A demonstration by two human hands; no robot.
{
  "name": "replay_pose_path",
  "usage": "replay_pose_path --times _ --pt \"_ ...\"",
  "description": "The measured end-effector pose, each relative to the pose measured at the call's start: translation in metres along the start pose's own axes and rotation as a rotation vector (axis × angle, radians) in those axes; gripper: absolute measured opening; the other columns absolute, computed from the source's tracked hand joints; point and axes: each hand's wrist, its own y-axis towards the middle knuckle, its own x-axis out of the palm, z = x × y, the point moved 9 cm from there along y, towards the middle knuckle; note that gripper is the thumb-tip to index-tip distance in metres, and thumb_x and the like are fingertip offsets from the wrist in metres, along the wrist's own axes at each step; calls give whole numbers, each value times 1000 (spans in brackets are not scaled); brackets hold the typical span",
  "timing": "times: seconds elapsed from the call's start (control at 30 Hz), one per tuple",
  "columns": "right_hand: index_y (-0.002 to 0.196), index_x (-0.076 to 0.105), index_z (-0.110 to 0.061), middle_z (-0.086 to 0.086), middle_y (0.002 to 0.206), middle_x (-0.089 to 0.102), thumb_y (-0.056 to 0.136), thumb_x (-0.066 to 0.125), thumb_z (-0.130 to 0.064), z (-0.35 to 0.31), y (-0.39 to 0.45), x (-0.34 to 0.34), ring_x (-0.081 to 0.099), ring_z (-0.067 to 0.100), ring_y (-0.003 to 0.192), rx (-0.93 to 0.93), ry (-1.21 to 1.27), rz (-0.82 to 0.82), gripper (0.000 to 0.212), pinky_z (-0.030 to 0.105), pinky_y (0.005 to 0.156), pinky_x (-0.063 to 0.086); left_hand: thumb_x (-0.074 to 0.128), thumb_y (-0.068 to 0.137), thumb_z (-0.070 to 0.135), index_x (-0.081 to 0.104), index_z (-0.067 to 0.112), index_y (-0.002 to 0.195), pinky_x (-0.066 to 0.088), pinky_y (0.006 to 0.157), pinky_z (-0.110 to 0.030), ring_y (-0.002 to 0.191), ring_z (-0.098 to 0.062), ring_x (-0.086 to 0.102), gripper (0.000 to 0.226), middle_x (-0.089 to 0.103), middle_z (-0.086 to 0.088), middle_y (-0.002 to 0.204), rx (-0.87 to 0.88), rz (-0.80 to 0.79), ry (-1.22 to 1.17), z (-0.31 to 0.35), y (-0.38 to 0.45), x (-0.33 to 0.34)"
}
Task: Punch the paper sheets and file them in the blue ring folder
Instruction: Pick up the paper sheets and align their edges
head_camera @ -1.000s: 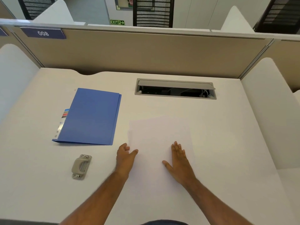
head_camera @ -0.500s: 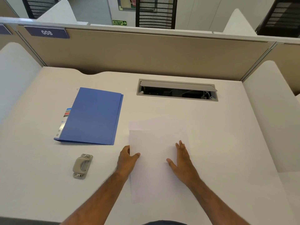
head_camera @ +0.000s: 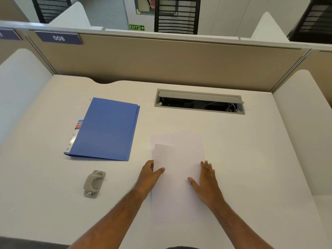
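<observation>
White paper sheets (head_camera: 177, 159) lie in front of me on the white desk (head_camera: 242, 150), the top one slid towards me so a lower sheet shows behind it. My left hand (head_camera: 150, 174) pinches the top sheet's left edge, thumb on top. My right hand (head_camera: 206, 180) lies flat on the right side of the sheets, fingers spread. The blue ring folder (head_camera: 106, 129) lies closed at the left. A grey hole punch (head_camera: 93, 184) sits near the front left, apart from both hands.
An open grey cable tray (head_camera: 199, 101) is sunk into the desk behind the sheets. Beige partition panels (head_camera: 161, 63) close off the back, and white dividers (head_camera: 301, 132) stand on both sides.
The top sheet has slid towards me, off the sheet beneath. My left hand went from beside the paper to gripping its left edge. My right hand shifted slightly right.
</observation>
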Motion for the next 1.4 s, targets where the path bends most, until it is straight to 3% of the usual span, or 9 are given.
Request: replay_pose_path --times 0.2,0.37,0.67,0.73,0.8,0.87,1.1,1.3,1.4 --pt "165 -10 -5 14 175 -12 104 44 -60 -21 -3 13 -13 27 163 -66 -145 -24 98 38 130 -9 78 88 35 50 24 133 51 101 -36 119 -15 50 54 46 8 128 88 231 136 2 -7 -17" --pt "165 -7 -4 13 175 -11 103 46 -61 -20 -5 14 -10 27 163 -82 -153 13 99 38 131 -8 75 91 32 47 22 140 52 91 -29 116 -17 58 58 55 2 137 62 146 31 4 -6 -11" --pt "166 -1 -6 8 176 -7 100 49 -66 -18 -8 11 -5 24 164 -60 -152 37 102 35 129 -6 80 88 31 43 15 150 47 96 -29 126 -21 55 75 52 -4 150 -64 119 -171 2 7 -15" --pt "166 1 -6 7 176 -5 99 49 -67 -17 -8 10 -3 23 164 -60 -151 45 102 34 129 -5 81 87 29 52 15 141 52 91 -26 115 -19 62 64 60 -1 140 -94 95 -226 2 7 -13" --pt "166 4 -7 5 176 -3 98 48 -70 -15 -8 10 -1 23 164 -58 -150 55 103 35 130 -2 79 89 25 62 22 118 55 70 -18 94 -12 68 34 71 3 117 -95 48 -263 2 6 -9" --pt "166 7 -8 5 176 0 96 49 -72 -14 -7 10 4 24 164 -54 -145 75 104 37 130 3 77 91 26 66 22 115 54 60 -16 90 -11 70 26 73 3 109 -60 -3 -228 4 4 -5" --pt "166 12 -21 0 176 8 91 34 -85 -12 -6 5 9 19 162 -34 -113 97 102 43 130 12 65 98 35 56 21 138 57 93 -34 110 -20 67 43 66 5 125 95 -41 102 11 -2 1" --pt "160 29 -21 0 160 43 94 61 -64 5 7 -24 39 23 149 14 273 133 85 44 123 30 61 101 25 56 25 140 56 98 -34 108 -9 65 39 66 12 124 231 -41 172 30 -7 -5" --pt "154 34 -24 4 148 54 84 77 -57 15 13 -28 53 22 137 125 669 124 88 38 112 43 61 102 29 56 31 138 56 86 -20 106 -2 66 37 68 17 119 243 -68 115 35 -12 -11"
